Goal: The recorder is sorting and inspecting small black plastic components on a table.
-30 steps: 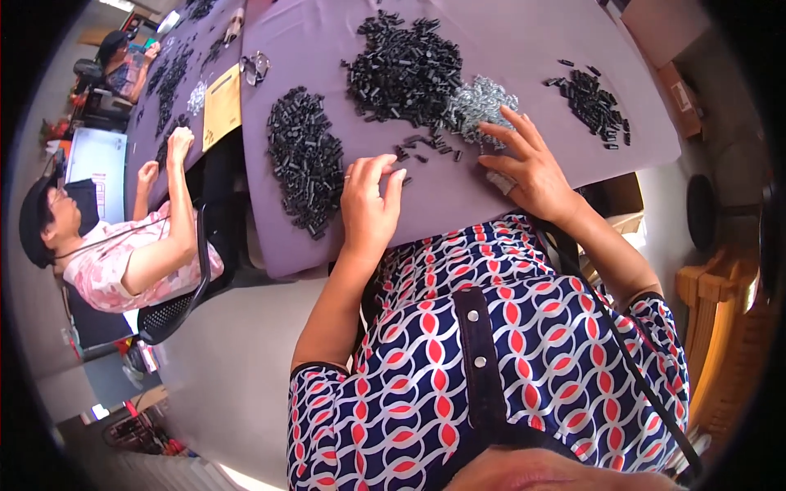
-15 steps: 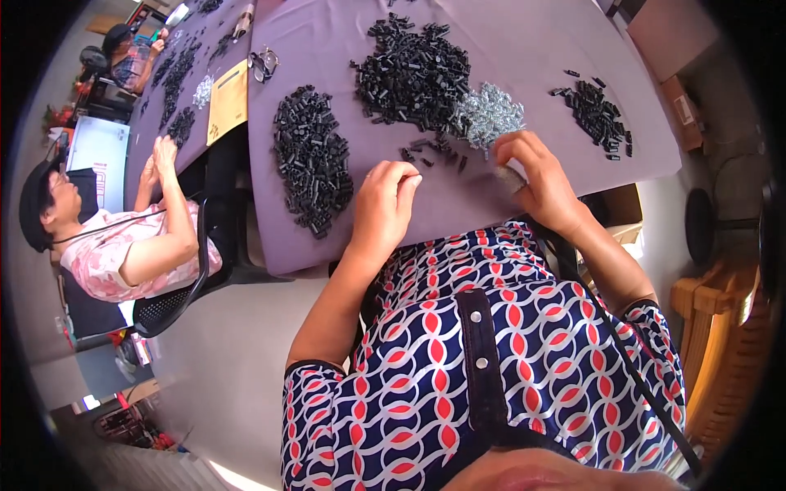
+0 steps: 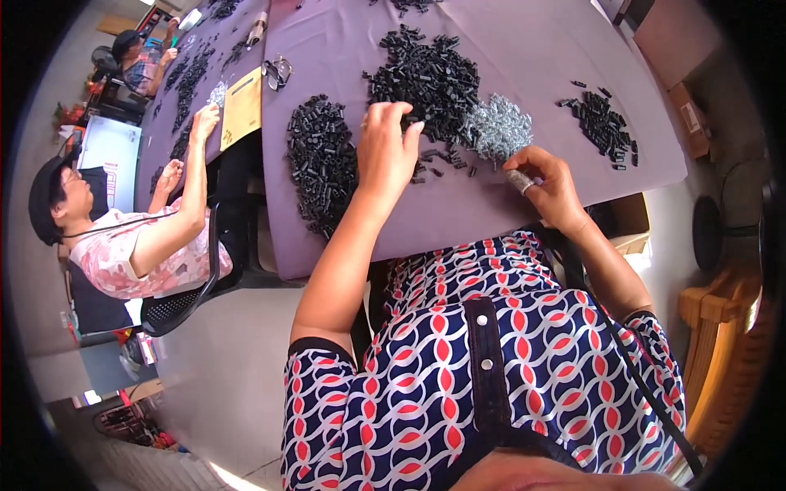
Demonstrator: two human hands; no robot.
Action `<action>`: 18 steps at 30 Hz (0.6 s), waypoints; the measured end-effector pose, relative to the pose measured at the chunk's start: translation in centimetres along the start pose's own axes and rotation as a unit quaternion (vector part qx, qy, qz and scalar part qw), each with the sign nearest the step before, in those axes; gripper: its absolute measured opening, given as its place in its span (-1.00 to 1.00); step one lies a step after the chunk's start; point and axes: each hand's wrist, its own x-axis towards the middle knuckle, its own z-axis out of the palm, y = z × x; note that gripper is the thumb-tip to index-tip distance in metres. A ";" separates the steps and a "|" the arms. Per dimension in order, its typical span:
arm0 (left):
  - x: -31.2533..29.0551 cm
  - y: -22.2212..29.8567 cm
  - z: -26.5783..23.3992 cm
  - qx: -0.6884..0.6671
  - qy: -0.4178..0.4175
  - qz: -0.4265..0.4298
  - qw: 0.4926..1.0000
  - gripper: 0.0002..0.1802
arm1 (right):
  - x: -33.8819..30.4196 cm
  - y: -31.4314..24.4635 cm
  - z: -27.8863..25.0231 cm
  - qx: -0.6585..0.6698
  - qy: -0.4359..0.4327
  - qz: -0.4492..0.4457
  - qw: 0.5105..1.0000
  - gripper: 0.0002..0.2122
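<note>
While the left hand reaches with fingers loosely curled onto the big pile of small black parts at mid-surface, the right hand rests nearer the front edge, thumb and fingers pinching something small I cannot make out, just below the heap of silvery metal pieces. A long black pile lies toward the left edge, a smaller one near the right edge of the purple surface.

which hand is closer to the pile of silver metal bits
Right. The right hand sits just below the silvery pile, fingertips at its edge. The left hand is farther left, over the black pieces.
</note>
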 end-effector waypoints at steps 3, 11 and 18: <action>2.9 0.0 1.3 0.045 -0.013 0.051 0.998 -0.60 | 0.2 1.5 0.5 0.054 0.019 0.028 0.998 -0.74; 6.4 -3.3 4.8 0.123 -0.034 -0.036 0.991 -0.17 | 0.2 0.9 0.6 -0.069 0.031 -0.047 0.996 -0.71; 5.5 -5.3 6.4 0.036 0.034 -0.113 0.992 -0.37 | 0.1 1.1 0.7 -0.063 0.022 -0.026 0.997 -0.68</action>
